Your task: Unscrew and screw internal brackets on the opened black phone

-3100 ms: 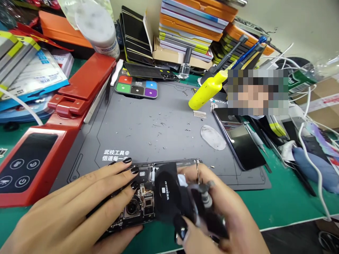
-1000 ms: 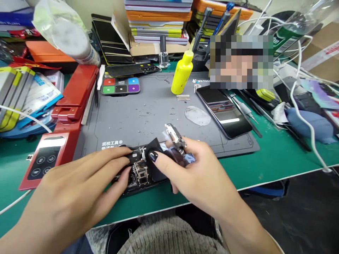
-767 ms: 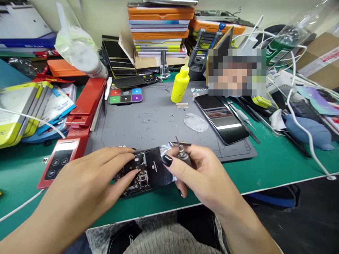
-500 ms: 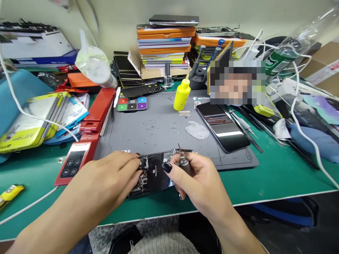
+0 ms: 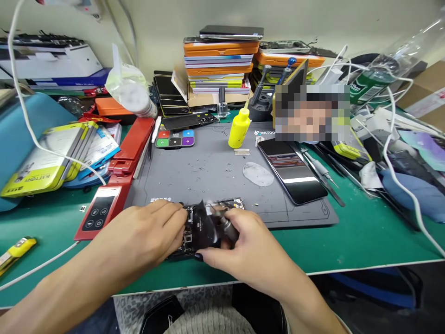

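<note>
one opened phone (image 5: 188,239) is lying at the near edge of the mat (image 5: 174,178); your left hand (image 5: 155,227) is clasping it, your right hand (image 5: 245,236) gripping a grey tool (image 5: 228,228); black film (image 5: 204,226) is looking only part-lifted.

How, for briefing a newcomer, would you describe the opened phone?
Find the large grey mat. At its near edge, between left hand and right hand, lies the opened phone. Exposed inner parts set it apart from the glossy phone farther right.
</note>
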Available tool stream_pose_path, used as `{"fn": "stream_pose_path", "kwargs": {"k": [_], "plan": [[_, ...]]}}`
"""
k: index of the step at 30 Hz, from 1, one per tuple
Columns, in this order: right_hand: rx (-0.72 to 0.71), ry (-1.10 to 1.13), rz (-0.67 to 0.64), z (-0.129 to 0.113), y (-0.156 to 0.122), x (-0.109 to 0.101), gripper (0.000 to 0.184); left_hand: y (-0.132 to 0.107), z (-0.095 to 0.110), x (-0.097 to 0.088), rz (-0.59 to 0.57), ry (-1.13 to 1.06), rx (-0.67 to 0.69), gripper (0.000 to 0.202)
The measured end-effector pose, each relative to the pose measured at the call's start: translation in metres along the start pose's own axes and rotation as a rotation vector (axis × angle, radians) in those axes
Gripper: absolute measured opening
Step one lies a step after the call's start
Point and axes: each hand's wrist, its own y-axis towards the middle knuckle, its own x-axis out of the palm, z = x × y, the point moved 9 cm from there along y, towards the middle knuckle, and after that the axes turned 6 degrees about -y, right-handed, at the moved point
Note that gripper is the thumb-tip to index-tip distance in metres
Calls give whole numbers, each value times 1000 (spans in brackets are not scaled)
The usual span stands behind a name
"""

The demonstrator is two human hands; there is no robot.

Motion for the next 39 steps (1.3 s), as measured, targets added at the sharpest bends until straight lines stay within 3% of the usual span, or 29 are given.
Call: {"fn": "stream_pose_path", "kwargs": {"k": [5,10,13,16,21,24,32,35,39], "plan": [[110,10,-36,4,0,1,23,-2,-8,-3,57,-65,-34,36],[237,148,61,18,-14,-14,15,-14,-17,-9,138,-145,-54,39],[305,179,4,20,-21,-1,34,-27,-22,-8,200,-194,-120,28],[310,177,110,14,-19,9,43,-45,-25,0,237,-281,-250,27],[183,-195,402,-5,-12,12,7,-65,-13,21,204,-332,-309,48],[114,-340,503,-15,-9,13,12,-69,-12,26,253,-293,-313,48],[161,-342,608,-7,-10,12,14,-74,-14,31,342,-341,-328,42],[64,-394,683,-11,-16,15,13,-82,-13,35,379,-379,-356,41],[-90,-512,734,-26,-20,23,10,-94,3,49,389,-439,-262,36]]}}
